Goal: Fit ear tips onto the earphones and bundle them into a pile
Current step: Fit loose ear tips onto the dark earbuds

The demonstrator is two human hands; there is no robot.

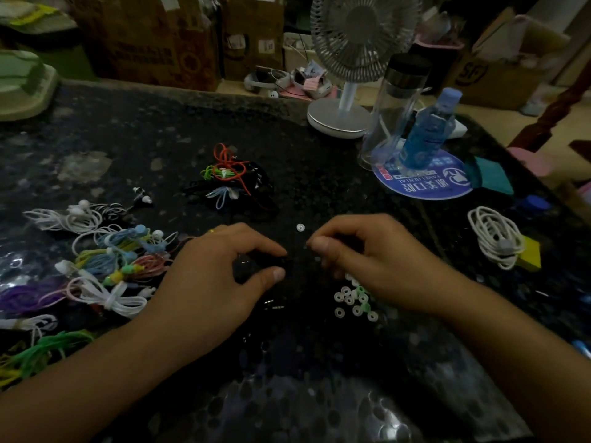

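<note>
Head view: left hand (pixel 224 270) pinches black earbud (pixel 252 263); right hand (pixel 361 260) curled, contents unclear. Seat tip squarely.

Single head-worn wide-angle camera looks forward and steeply down from close above the dark speckled table (pixel 166 129), both forearms entering from the bottom edge, cartons and fan (pixel 361 36) at the far side.
</note>
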